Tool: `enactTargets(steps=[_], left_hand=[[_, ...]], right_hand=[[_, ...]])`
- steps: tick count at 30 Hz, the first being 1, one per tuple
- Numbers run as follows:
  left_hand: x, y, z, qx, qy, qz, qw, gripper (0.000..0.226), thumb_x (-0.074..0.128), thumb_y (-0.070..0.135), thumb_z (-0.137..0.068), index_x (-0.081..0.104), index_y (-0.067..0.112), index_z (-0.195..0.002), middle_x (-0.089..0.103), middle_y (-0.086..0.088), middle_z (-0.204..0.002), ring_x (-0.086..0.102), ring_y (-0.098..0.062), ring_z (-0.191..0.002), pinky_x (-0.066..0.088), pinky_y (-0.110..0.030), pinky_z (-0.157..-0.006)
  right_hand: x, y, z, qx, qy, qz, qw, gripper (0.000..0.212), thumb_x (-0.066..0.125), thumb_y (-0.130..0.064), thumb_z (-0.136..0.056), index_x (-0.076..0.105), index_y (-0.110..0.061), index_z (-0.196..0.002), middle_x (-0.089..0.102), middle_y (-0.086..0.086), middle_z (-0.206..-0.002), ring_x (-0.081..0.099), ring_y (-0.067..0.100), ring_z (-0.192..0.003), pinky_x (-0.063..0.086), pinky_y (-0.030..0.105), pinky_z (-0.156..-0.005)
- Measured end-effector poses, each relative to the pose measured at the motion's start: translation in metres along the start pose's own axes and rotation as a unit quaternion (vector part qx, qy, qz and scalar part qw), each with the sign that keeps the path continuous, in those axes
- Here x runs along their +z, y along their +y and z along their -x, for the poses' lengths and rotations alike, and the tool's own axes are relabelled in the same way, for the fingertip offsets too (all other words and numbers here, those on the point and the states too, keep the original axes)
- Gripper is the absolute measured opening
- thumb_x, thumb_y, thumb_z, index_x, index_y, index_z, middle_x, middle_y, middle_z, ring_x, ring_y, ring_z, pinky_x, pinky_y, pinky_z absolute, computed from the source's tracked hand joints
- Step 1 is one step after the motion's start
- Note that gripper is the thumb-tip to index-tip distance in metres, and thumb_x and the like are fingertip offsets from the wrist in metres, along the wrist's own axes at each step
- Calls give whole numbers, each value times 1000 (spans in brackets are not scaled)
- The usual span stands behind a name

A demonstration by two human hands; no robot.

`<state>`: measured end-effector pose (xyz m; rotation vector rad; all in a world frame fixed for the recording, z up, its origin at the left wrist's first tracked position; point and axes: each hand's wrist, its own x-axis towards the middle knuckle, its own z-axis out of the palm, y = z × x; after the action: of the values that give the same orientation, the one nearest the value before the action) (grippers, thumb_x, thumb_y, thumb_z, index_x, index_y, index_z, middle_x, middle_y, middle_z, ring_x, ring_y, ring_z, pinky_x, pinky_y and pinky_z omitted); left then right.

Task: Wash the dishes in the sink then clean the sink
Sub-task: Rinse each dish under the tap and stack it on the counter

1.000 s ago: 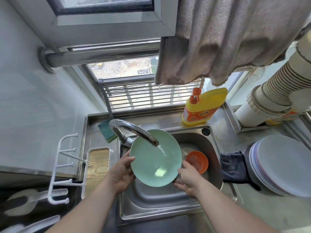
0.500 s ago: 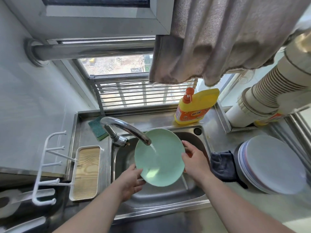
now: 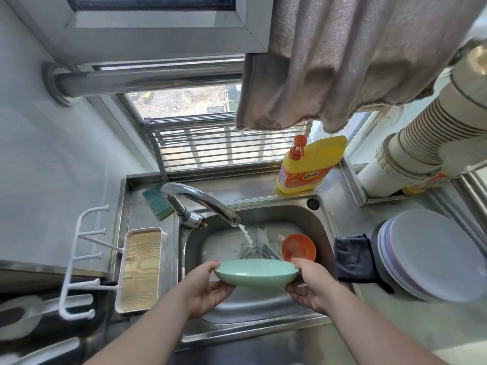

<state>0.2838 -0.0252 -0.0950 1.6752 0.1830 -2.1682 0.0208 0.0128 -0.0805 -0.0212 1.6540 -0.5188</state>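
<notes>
The green plate (image 3: 257, 273), earlier upright, now lies near-flat, held between both hands.

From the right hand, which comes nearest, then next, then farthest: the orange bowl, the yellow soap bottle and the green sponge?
Measured from the right hand, in the head view:
1. Orange bowl, in the sink just above that hand.
2. Yellow soap bottle, on the ledge behind the sink, toward the window.
3. Green sponge, at the back left corner, beyond the tap.
</notes>
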Motion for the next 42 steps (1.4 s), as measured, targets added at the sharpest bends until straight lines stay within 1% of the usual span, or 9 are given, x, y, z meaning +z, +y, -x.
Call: enactTargets(steps=[5,13,16,21,25,30,34,38,42], left_hand=[[5,-26,-17,-123,-22,34,992,46,59,18,-98,52,-4,-138,60,-34,-98,65,-38,-63,61,-38,-45],[26,-48,-25,-172,-86,-18,981,67,60,49,-99,59,-16,-115,66,-24,-86,72,-34,-60,63,-44,-51],[36,-47,-20,-136,-85,-68,985,70,66,53,-86,64,-15,-105,66,-22,-83,72,-31,-60,64,-41,-51],[48,-51,-18,-46,-14,-137,989,44,50,36,-104,65,-4,-114,71,-22,-85,70,-25,-63,62,-33,-54],[59,-47,-7,-40,-15,-174,984,38,43,21,-105,65,-7,-119,71,-20,-86,61,-17,-53,55,-25,-45],[117,-55,6,53,-77,-209,974,48,39,8,-104,68,32,-134,63,-11,-89,52,-16,-61,44,-25,-52],[210,-72,11,160,-127,-283,937,61,40,5,-104,62,54,-131,71,-11,-104,63,-22,-76,55,-36,-69],[298,-103,-13,237,-125,-363,892,65,42,5,-100,55,54,-140,76,-5,-114,75,-29,-93,64,-50,-83],[355,-141,-29,344,-34,-524,779,57,43,19,-100,39,50,-148,64,-1,-133,69,-23,-100,59,-33,-76]], right_hand=[[-9,-6,-1,-1,51,28,998,44,54,-52,-100,59,-8,-107,51,10,-72,58,21,-54,47,25,-48],[-39,-19,1,-95,122,26,988,49,56,-63,-98,64,-14,-99,62,9,-90,56,22,-57,47,30,-56],[-47,-16,-1,-150,114,-33,982,43,58,-56,-100,64,-15,-91,54,5,-76,51,18,-50,42,28,-54],[-60,-11,1,-129,61,-92,985,26,62,-39,-101,62,-13,-96,54,11,-87,56,24,-74,48,30,-57],[-81,-15,14,-186,20,-55,981,19,64,-24,-100,55,-15,-85,46,9,-77,50,21,-64,47,30,-53],[-139,-43,44,-290,45,-15,956,14,63,-12,-92,67,-22,-102,70,9,-94,69,28,-82,61,49,-69],[-225,-57,56,-353,168,124,912,28,58,-22,-92,70,-34,-115,76,-5,-84,72,19,-83,60,45,-79],[-308,-56,45,-347,247,254,868,32,48,-28,-101,60,-43,-127,66,-3,-73,63,21,-72,49,37,-66],[-356,-48,25,-285,284,347,847,41,41,-35,-105,47,-24,-144,68,11,-121,62,36,-111,43,39,-80]])
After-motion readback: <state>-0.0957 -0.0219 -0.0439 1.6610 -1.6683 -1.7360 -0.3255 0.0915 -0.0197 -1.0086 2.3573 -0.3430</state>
